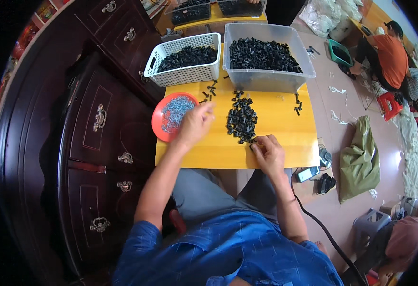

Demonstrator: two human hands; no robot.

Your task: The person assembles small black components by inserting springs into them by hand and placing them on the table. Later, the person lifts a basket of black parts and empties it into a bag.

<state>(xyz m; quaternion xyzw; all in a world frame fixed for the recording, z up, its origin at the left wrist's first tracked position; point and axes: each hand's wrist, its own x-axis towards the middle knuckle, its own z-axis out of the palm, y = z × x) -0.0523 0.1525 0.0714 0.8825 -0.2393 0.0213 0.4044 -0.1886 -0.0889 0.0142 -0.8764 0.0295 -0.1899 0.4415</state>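
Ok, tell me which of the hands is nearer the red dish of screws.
Left. The left hand sits at the right rim of the red dish. The right hand is farther right, beyond the pile of black parts, near the table's front edge.

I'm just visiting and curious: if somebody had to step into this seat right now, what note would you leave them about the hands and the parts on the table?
Left hand: fingers pinched together beside the red plate of small silvery screws; whether it holds a screw is too small to tell.
Right hand: resting on the yellow table, fingertips on a small black part at the near end of the loose pile of black plastic parts.
Stock: white slotted basket and clear bin at the far edge, both holding black parts.
Done: cannot tell which parts are finished.
Left: the loose pile, a few strays around it.
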